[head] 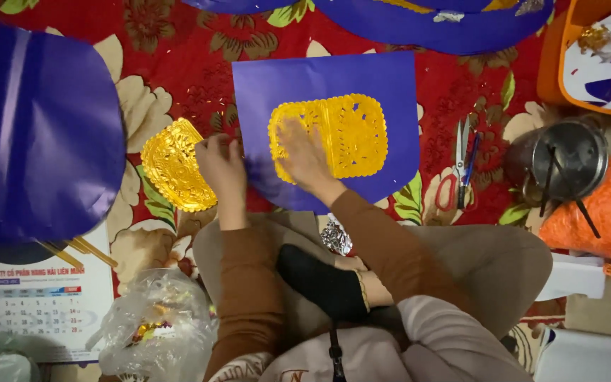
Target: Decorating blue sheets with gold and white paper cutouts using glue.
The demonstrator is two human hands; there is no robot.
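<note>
A purple paper sheet (390, 85) lies on the red floral cloth in front of me. On it sits a gold cut-out foil panel (355, 131). My right hand (304, 157) lies flat on the left part of that panel, fingers spread. My left hand (219, 164) pinches the right edge of a stack of gold foil cut-outs (171, 166) lying just left of the purple sheet.
Scissors (461, 166) lie right of the sheet, beside a metal pot (567, 159) with sticks in it. An orange tray (595, 56) of scraps is at top right. A large purple fan shape (37, 134), a calendar (33, 301) and a plastic bag (153, 329) are at left.
</note>
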